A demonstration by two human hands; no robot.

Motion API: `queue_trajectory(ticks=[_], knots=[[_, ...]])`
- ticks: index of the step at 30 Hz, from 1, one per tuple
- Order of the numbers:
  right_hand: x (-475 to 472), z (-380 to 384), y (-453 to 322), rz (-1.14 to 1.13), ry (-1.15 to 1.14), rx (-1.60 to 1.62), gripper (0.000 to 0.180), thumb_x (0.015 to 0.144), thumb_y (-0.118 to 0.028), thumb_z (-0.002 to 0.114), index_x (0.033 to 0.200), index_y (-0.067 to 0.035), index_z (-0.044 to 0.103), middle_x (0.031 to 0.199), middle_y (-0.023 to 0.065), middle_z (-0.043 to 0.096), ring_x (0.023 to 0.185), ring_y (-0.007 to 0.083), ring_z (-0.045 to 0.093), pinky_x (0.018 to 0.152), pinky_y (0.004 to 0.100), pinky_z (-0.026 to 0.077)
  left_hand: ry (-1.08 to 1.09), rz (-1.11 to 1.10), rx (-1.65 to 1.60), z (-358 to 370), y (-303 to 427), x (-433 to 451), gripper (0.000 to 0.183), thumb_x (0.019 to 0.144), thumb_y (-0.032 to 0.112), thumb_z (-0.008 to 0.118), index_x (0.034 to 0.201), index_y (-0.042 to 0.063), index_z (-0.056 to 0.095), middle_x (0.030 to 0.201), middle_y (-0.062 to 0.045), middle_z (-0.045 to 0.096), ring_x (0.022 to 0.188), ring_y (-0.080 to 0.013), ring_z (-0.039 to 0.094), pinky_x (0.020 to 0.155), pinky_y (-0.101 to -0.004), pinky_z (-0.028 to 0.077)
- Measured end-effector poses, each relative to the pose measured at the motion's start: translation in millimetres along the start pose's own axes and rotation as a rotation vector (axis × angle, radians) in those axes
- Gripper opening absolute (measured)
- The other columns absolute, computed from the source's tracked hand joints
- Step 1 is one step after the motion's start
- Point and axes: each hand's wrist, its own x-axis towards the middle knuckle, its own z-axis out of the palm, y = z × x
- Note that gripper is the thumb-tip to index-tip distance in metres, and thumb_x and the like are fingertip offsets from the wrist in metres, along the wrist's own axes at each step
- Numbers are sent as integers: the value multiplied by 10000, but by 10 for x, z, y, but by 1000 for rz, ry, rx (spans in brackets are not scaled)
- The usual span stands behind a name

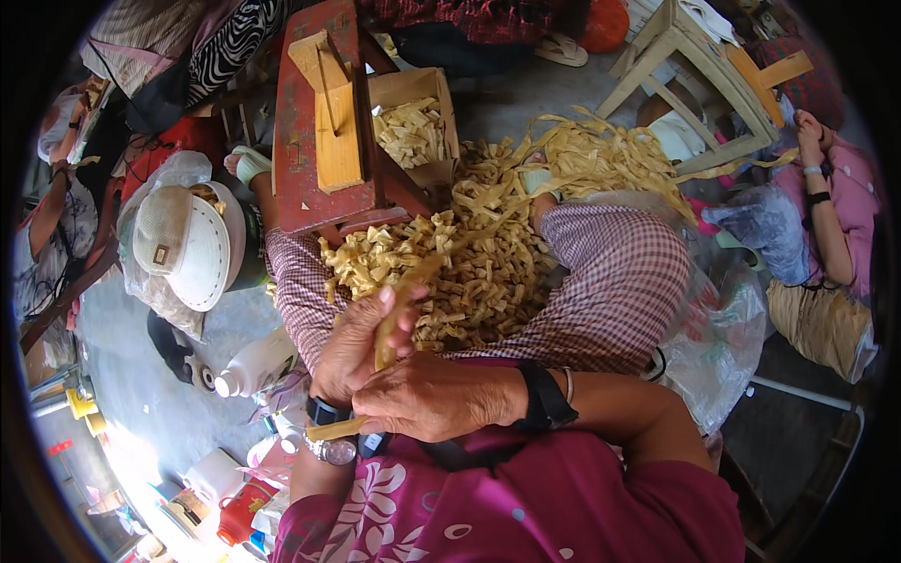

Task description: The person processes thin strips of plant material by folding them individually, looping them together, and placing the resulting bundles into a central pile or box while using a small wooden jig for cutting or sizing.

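Both my hands meet over my lap, close to my body. My left hand (362, 345), its wrist bearing a metal watch, has a flat yellowish strip (386, 341) running up between its thumb and fingers. My right hand (440, 397), with a black band at the wrist, lies across the left one and pinches the strip, whose short end sticks out to the left over the watch. Beyond my hands, between my knees, spreads a heap of folded yellowish strip pieces (479, 288). Long loose strips (605, 151) lie tangled behind it.
A red wooden bench (299, 162) bears a wooden block device with a thin rod (338, 134). Beside it stands a cardboard box (442, 105) of folded pieces. Hats (190, 239) lie at left, a white bottle (257, 362) nearby. A wooden stool (676, 98) and other people (838, 204) are around.
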Motion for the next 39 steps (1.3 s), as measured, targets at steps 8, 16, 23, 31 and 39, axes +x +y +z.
queue_trajectory(ticks=[8, 16, 23, 31, 39], knots=[[-24, -199, 186, 177, 709, -92, 195, 924, -216, 528, 860, -32, 525, 729, 130, 501, 651, 280, 527, 574, 373, 409, 174, 212, 450, -27, 1, -186, 262, 864, 162, 484, 991, -37, 598, 822, -63, 616, 636, -129, 567, 572, -230, 484], [67, -153, 383, 437, 593, -99, 243, 942, -238, 461, 884, -18, 547, 622, 170, 533, 555, 317, 547, 517, 384, 399, 197, 386, 784, -77, 17, -416, 82, 808, 65, 585, 811, -7, 547, 773, -88, 595, 637, -174, 576, 590, -279, 460], [-76, -235, 555, 129, 324, -406, 201, 922, -219, 507, 1007, -39, 539, 702, 162, 589, 613, 323, 597, 527, 388, 443, 225, 1191, 1616, 4, -38, -314, 194, 703, -44, 657, 867, -4, 561, 986, -164, 589, 822, -322, 602, 694, -338, 494], [-138, -265, 197, 202, 350, -269, 257, 928, -279, 517, 1001, -32, 515, 767, 145, 611, 727, 328, 621, 597, 403, 463, -23, 565, 389, -84, -62, -362, 234, 861, 106, 651, 1035, 0, 536, 826, -32, 626, 725, -81, 587, 674, -218, 489], [-234, -396, 62, 260, 301, 41, 273, 955, -274, 474, 975, -14, 557, 771, 131, 617, 706, 301, 626, 614, 334, 470, -341, 426, 264, -63, -160, -402, 406, 866, 7, 587, 1252, -41, 471, 1035, -139, 636, 943, -211, 642, 850, -308, 510]])
